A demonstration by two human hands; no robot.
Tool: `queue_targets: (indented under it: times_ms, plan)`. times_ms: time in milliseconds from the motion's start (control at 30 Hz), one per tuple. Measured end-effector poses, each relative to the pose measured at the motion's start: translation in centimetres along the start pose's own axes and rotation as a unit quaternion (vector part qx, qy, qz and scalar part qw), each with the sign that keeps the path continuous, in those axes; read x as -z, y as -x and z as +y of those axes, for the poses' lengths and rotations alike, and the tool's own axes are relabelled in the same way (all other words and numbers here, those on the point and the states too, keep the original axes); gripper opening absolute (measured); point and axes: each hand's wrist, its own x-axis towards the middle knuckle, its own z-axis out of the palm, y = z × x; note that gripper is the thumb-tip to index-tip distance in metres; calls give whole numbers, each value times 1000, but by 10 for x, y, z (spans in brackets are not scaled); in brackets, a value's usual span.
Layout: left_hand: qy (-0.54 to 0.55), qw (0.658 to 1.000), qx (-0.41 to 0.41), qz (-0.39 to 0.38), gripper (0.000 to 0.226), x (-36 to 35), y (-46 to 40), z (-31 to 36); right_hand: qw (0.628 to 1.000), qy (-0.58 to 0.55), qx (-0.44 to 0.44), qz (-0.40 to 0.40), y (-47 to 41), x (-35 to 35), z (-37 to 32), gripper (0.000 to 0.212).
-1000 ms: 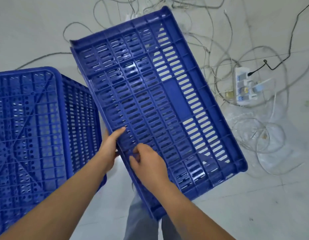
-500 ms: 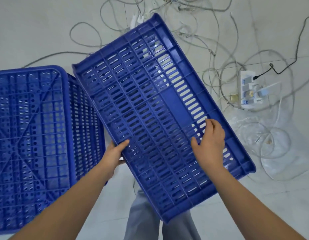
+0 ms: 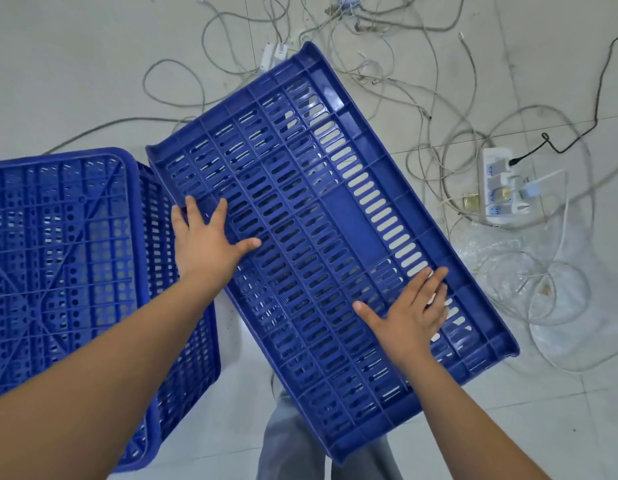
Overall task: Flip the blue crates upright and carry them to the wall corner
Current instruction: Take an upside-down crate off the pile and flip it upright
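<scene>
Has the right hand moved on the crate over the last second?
Yes. The right hand went from the crate's near-left edge across toward its right rim, nearer the power strip.

Quick count: two blue crates, the one tipped up on its side in the middle (image 3: 321, 216) and a second one bottom-up on the left (image 3: 65, 271). Two bare hands, left (image 3: 210, 244) and right (image 3: 409, 315). One white power strip (image 3: 497, 188) on the floor. Loose cables (image 3: 439, 109) everywhere, way too tangled to count.

The left crate (image 3: 68, 271) runs off the left edge; the tilted crate (image 3: 321, 216) hides its own underside.
</scene>
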Motion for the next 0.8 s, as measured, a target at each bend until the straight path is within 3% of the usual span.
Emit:
queue_targets:
  times_ms: [200,500,800]
  plan:
    - [-134,990,-31,23,94,6,4,0,999,40,12,-23,-23,22,6,121]
    - [-155,987,-23,22,96,-5,14,5,993,102,13,-58,-50,58,8,126]
    - [-163,986,-21,5,94,-10,39,-15,992,101,77,16,-67,75,-8,127]
